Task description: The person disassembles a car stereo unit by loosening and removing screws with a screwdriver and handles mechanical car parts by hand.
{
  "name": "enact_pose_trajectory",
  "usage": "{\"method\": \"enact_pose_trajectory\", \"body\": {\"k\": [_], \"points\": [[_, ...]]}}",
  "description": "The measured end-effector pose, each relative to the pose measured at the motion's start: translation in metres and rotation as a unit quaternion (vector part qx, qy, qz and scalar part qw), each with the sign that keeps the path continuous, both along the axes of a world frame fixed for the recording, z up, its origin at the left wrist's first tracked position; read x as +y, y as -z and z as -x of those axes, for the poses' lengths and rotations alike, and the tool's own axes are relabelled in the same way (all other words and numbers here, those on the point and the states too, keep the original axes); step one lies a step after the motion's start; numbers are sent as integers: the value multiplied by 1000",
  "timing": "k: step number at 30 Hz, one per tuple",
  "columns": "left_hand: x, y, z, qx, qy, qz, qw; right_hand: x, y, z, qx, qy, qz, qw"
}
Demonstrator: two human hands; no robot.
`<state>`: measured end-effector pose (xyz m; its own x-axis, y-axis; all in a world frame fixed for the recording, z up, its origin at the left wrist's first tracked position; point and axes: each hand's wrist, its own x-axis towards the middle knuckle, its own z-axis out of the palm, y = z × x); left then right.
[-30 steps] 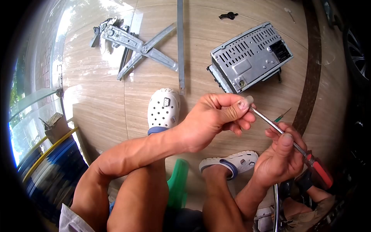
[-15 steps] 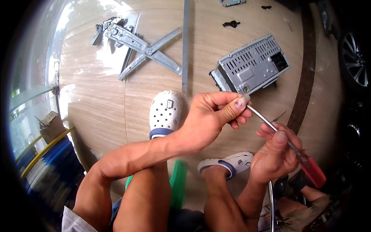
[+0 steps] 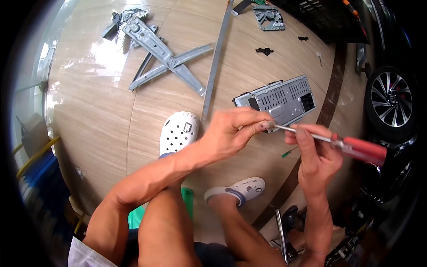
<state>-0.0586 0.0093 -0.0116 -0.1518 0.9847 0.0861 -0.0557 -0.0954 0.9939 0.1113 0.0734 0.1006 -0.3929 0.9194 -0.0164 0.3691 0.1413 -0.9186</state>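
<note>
A screwdriver (image 3: 362, 150) with a red handle is held nearly level in front of me. My right hand (image 3: 318, 153) is closed around its shaft near the handle. At the shaft's far end, my left hand (image 3: 238, 133) pinches the tip between thumb and fingers; whether a small part is there too cannot be made out. Just behind my hands lies a silver metal box (image 3: 284, 100) with slots on top, partly covered by my left fingers. Under the shaft, a small green-handled screwdriver (image 3: 286, 154) rests on the floor.
A scissor-shaped metal mechanism (image 3: 171, 62) lies at upper left beside a long metal strip (image 3: 216, 58). Small black parts (image 3: 265, 51) and a metal plate (image 3: 268, 18) are farther back. A car wheel (image 3: 392, 99) stands at right. Another person's leg shows at lower right.
The view has turned, bringing the wheel and metal plate further in. The red-handled screwdriver has swung from slanting down to nearly level, with my right hand raised. Both hands keep their hold.
</note>
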Motion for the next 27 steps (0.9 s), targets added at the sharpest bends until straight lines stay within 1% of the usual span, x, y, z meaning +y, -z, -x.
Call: {"method": "enact_pose_trajectory", "body": {"k": [2,3,4,7,8,9,11,13,15,19,25,27], "points": [[15,3,7,14,5,31,999,16,8,11,-22,-11,-15,1000],[22,4,11,23,5,48,999,21,13,15,-14,16,-11,1000],[30,5,13,-3,18,68,998,26,19,19,-4,41,-10,999],[44,12,10,-57,9,103,993,35,33,26,52,122,6,991],[46,15,6,-79,11,97,992,36,37,26,68,148,3,987],[47,14,4,-61,27,108,992,36,41,24,81,175,0,981],[55,11,2,-26,51,114,992,39,51,13,83,160,-2,984],[56,19,2,-36,73,118,990,39,55,4,66,138,-2,988],[55,24,3,-57,77,115,989,41,57,3,85,138,14,987],[50,16,9,-220,83,179,955,40,59,10,117,147,20,982],[37,9,15,-376,51,231,896,35,54,19,140,153,46,977],[34,6,17,-403,45,231,885,32,50,21,114,151,45,981]]}}
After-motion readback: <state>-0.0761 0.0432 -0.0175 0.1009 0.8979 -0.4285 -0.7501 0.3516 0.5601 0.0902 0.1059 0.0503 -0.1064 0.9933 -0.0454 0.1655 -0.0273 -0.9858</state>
